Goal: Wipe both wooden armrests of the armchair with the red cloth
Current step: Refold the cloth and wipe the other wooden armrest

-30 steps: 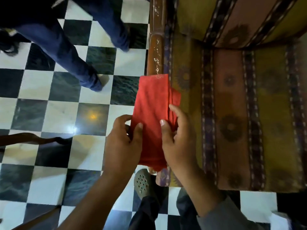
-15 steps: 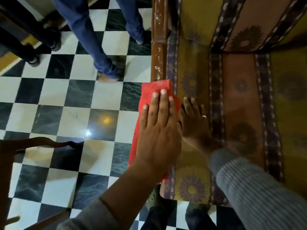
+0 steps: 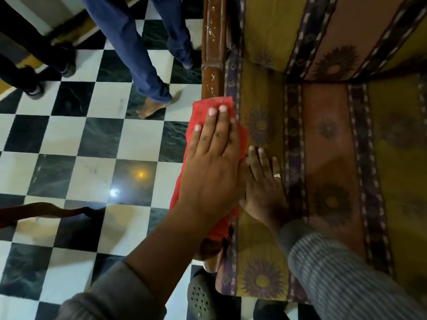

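Two hands are at the armrest (image 3: 213,72) on the chair's left side. The left hand (image 3: 212,162) lies flat and spread on the cloth (image 3: 203,107), pressing it onto the wood; it pinches nothing. The right hand (image 3: 263,181), also flat with fingers loosely spread, rests just beside it on the seat cushion (image 3: 323,135), touching the cloth's inner edge.

The cloth drapes over the rail and hangs down its outer side. Held only by palm pressure, it could bunch or slide off toward the floor (image 3: 69,135) if the stroke runs faster than the fabric follows. The glossy wood ahead looks scuffed and slick, so a light press would likely skim rather than clean. The cloth's inner edge may catch on the cushion.

A second person's legs (image 3: 138,65) and bare foot (image 3: 152,107) stand on the checkered floor near the rail's far part, close enough to crowd a long stroke. The other armrest is out of view; it looks not yet reached.
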The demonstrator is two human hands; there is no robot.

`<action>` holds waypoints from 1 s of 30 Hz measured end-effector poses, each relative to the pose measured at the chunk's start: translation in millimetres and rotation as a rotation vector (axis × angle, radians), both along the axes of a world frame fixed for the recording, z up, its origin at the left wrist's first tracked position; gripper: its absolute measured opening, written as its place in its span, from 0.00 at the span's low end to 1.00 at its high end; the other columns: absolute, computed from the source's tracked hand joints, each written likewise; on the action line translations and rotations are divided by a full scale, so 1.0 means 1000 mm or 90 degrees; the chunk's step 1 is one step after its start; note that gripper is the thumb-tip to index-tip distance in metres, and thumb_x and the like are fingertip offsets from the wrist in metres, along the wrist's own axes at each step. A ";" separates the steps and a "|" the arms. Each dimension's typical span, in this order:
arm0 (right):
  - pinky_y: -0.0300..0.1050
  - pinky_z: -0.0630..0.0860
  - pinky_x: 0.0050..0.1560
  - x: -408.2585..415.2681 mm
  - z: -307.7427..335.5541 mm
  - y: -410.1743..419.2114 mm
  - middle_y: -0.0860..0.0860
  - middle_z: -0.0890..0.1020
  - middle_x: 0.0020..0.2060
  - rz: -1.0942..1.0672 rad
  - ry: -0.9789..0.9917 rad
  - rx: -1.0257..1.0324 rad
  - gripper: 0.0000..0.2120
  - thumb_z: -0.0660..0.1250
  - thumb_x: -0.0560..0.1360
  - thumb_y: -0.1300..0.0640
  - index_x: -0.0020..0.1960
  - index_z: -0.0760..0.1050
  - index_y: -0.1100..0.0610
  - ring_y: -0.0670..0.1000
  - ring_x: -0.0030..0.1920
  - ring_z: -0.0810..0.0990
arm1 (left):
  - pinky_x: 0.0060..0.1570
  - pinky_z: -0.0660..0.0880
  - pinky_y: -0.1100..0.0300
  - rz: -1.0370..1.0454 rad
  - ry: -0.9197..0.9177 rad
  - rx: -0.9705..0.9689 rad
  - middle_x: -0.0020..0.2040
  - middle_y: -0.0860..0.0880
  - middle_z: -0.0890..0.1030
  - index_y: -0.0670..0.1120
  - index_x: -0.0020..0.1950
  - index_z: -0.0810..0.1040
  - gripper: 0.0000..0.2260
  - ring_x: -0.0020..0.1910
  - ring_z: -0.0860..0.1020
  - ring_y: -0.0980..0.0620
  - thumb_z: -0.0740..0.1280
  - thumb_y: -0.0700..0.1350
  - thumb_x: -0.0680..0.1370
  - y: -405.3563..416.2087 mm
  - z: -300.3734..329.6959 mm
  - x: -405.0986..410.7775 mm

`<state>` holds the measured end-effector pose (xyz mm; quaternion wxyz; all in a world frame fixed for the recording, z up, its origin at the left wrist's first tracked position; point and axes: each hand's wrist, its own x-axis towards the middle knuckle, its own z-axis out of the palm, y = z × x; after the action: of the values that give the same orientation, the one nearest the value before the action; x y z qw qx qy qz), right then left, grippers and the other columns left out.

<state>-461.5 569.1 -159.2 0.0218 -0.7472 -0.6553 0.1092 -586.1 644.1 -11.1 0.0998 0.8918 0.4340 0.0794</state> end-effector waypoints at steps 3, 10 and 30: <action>0.64 0.54 0.76 -0.003 0.003 0.002 0.60 0.56 0.79 -0.002 0.035 0.010 0.36 0.40 0.81 0.38 0.78 0.59 0.60 0.60 0.80 0.52 | 0.79 0.43 0.49 0.031 -0.064 -0.041 0.82 0.41 0.48 0.39 0.81 0.53 0.30 0.80 0.41 0.46 0.52 0.56 0.84 -0.009 -0.001 -0.013; 0.59 0.56 0.77 0.052 -0.001 -0.035 0.56 0.58 0.80 0.069 -0.045 0.017 0.35 0.51 0.81 0.36 0.80 0.56 0.58 0.56 0.80 0.53 | 0.78 0.54 0.38 0.002 -0.069 -0.008 0.81 0.38 0.52 0.38 0.79 0.55 0.27 0.81 0.48 0.39 0.52 0.49 0.82 -0.011 -0.006 -0.015; 0.61 0.49 0.79 0.037 -0.003 0.026 0.61 0.51 0.80 0.029 0.010 -0.004 0.40 0.49 0.79 0.35 0.80 0.52 0.62 0.60 0.81 0.48 | 0.79 0.46 0.46 0.090 -0.027 -0.022 0.81 0.37 0.51 0.37 0.80 0.51 0.31 0.81 0.46 0.39 0.57 0.48 0.81 0.003 -0.002 0.001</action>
<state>-424.4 595.2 -161.8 0.0223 -0.7314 -0.6714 0.1171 -584.8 647.0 -12.6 0.1183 0.8551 0.4952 0.0974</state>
